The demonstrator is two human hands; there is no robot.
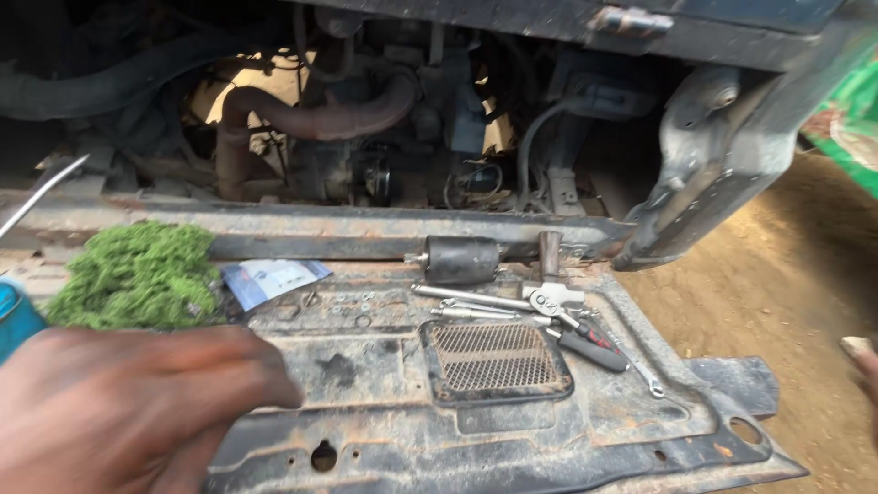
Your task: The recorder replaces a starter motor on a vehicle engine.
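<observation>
My left hand (128, 407) fills the lower left, blurred, fingers together and pointing right, hovering over a rusty metal floor plate (384, 430); nothing shows in it. Only a fingertip of my right hand (861, 361) appears at the right edge, over the dirt ground. On the plate lie a black cylindrical part (460, 259), a hammer (550, 254), several wrenches and ratchet tools (512, 302) and a screwdriver with a dark handle (593, 348). A mesh grille (494, 359) is set in the plate.
A green fuzzy cloth (137, 274) and a small blue-white packet (270, 279) lie at the left, beside a blue container edge (14, 316). Behind is an open engine bay with a rusty pipe (320, 114) and hoses. Brown dirt ground (777, 274) lies right.
</observation>
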